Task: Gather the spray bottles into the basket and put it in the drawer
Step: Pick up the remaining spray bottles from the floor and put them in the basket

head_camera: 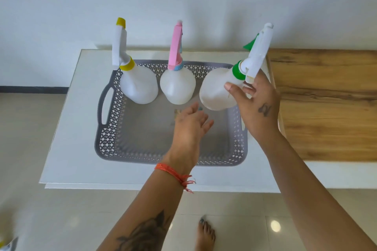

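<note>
A grey perforated basket (106,140) sits on a white cabinet top. Three white spray bottles stand along its far side: a yellow-capped bottle (138,85) at the left, a pink-headed bottle (177,87) in the middle, and a green-capped bottle (216,91) at the right, tilted. My right hand (257,106) touches the green-capped bottle's neck and shoulder, with fingers spread and only loosely around it. My left hand (190,122) hovers over the basket's middle, fingers apart and holding nothing. No drawer front shows.
The white cabinet top (69,149) ends at a front edge near me and a left edge over tiled floor. A wooden surface (326,108) adjoins on the right. A white wall stands close behind. My bare foot (205,234) is on the floor below.
</note>
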The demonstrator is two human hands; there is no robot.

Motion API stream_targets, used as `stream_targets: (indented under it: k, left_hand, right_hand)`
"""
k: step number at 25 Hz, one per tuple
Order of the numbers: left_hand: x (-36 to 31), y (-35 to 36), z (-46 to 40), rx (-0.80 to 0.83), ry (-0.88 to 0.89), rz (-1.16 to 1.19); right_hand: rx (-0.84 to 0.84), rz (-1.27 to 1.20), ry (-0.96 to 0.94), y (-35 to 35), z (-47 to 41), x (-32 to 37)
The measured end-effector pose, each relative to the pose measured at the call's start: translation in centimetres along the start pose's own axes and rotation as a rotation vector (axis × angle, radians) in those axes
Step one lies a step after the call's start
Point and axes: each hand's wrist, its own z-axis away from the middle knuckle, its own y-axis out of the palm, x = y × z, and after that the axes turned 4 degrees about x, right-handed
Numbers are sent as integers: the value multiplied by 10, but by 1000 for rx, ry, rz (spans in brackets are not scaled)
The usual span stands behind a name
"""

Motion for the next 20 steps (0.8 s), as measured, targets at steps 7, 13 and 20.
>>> stream_targets:
  k: [7,13,20]
  left_hand:
    - [-5,8,-35,-11,9,15]
    - [-3,12,-46,-22,-8,33]
    - [-1,9,-46,23,-14,-9]
  right_hand:
    - [75,201,-43,27,-37,-24]
    - [98,293,-75,33,-42,-32]
    - [136,305,-48,33,-38,-31]
